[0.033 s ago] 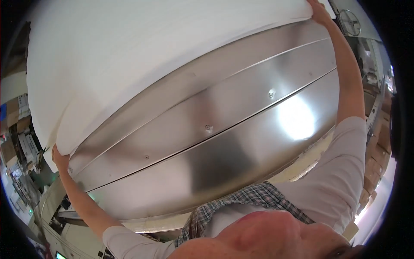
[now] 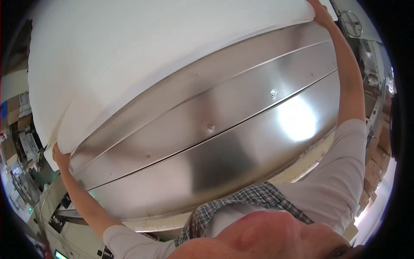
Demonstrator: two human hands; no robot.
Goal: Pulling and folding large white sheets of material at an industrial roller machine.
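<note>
A large white sheet [image 2: 142, 47], which looks like cloth, spreads over the far part of a long metal surface. At its near left corner my left hand [image 2: 61, 156] is closed on the edge, with most of the fingers hidden by the fabric. My right hand [image 2: 321, 14] grips the edge at the far right, its fingers partly cut off by the top of the picture. Between the hands the near edge of the sheet runs fairly taut, with a few folds by the left corner. Both arms are stretched wide apart.
The shiny metal surface [image 2: 233, 116] has a dark seam and several screws along it. A yellowish padded strip [image 2: 297, 166] lines its near edge. A handwheel [image 2: 350, 23] stands at the far right. Cardboard boxes [image 2: 374, 162] are stacked on the right, and shelves hold more goods on the left.
</note>
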